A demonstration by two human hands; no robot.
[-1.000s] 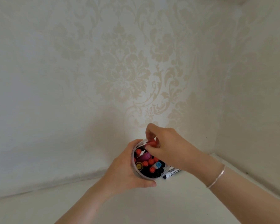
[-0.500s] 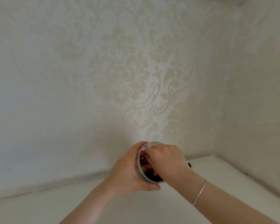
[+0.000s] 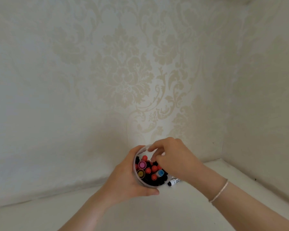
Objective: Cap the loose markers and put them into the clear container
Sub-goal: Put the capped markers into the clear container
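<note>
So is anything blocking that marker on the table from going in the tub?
Yes. The right hand hovers over the tub mouth, and the tub is packed with capped markers. The loose marker lies beside it, partly under that hand.

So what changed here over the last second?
The right hand pushed the red marker down among the markers, then lifted slightly, fingers now curled over the rim. The left hand kept gripping the clear container; the white marker stayed beside it.
</note>
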